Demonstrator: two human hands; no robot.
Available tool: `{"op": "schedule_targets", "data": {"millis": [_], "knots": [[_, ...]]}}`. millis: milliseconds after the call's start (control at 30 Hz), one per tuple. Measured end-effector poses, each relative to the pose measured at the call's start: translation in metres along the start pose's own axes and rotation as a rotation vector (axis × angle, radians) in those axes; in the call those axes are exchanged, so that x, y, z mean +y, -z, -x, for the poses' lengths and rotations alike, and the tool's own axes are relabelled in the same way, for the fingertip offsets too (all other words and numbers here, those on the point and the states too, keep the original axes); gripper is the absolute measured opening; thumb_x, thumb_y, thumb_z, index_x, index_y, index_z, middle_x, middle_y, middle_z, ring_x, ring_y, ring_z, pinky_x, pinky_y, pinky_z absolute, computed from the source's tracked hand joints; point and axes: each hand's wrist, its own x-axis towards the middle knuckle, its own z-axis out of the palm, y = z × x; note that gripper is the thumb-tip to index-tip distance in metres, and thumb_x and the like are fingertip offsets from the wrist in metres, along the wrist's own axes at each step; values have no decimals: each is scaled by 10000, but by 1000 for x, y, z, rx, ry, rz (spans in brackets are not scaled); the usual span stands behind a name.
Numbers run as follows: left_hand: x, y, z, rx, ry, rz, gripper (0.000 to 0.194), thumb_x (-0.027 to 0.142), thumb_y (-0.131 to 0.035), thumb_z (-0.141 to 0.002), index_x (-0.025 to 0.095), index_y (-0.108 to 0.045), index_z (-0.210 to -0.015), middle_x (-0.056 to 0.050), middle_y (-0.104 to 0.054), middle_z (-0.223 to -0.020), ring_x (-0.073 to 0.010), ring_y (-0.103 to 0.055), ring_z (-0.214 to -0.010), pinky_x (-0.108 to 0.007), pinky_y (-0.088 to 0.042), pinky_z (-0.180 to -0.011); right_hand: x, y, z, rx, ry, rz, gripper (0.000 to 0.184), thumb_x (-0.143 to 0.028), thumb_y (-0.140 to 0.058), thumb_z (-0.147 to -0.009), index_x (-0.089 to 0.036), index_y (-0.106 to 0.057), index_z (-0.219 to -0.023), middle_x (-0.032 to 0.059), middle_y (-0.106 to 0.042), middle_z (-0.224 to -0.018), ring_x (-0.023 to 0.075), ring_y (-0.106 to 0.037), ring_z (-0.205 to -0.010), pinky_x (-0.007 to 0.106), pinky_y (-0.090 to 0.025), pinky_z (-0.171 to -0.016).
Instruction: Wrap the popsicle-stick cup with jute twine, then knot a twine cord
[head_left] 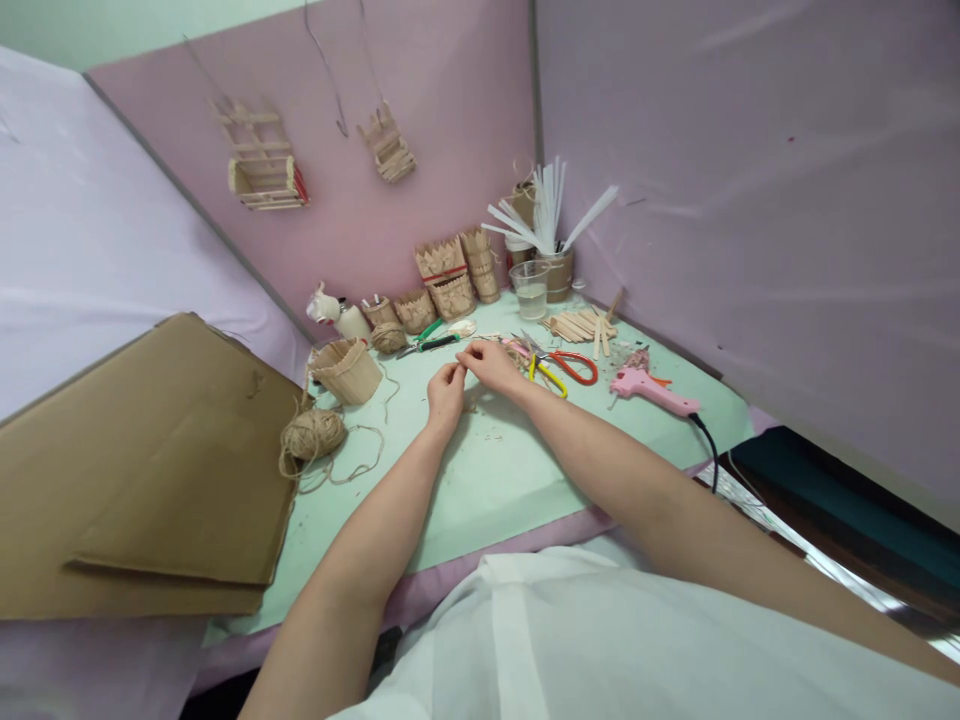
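Both hands meet over the middle of the pale green table (487, 480). My left hand (445, 393) has its fingers pinched together, and my right hand (489, 363) pinches right beside it. Between the fingertips is something thin and small that I cannot make out, possibly a bit of twine. A ball of jute twine (313, 434) lies to the left with a loose strand trailing toward the hands. A small craft-stick basket (347, 370) stands behind the ball.
Brown cardboard sheets (142, 470) cover the left. Red-handled scissors (571, 366), yellow-handled pliers (547, 375) and a pink glue gun (651, 390) lie right of the hands. Craft sticks (577, 325), a plastic cup (531, 288) and stick-built holders (448, 280) line the back wall.
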Motion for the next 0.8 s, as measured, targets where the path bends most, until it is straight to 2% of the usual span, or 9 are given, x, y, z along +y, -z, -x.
{"op": "schedule_targets", "data": {"millis": [300, 633, 800], "knots": [[3, 0, 1, 17, 43, 44, 226, 364, -531, -776, 167, -589, -682, 26, -447, -552, -102, -371, -541, -220, -292, -534, 1, 0, 0, 33, 2, 2, 204, -291, -539, -799, -155, -606, -663, -2, -622, -661, 113, -515, -651, 223, -372, -635], [2, 0, 1, 27, 55, 48, 223, 353, -529, -765, 163, -598, -671, 23, -461, -561, -102, -377, -557, -219, -294, -537, 4, -1, -1, -14, -47, 50, 210, -274, -531, -812, -144, -613, -670, 7, -616, -654, 109, -506, -625, 222, -365, -617], [1, -1, 1, 28, 60, 59, 217, 345, -534, -755, 164, -581, -645, 25, -443, -545, -103, -372, -546, -221, -287, -524, 4, 0, -2, -29, -28, 20, 202, -257, -518, -816, -139, -629, -696, 10, -627, -671, 108, -518, -644, 221, -373, -637]]}}
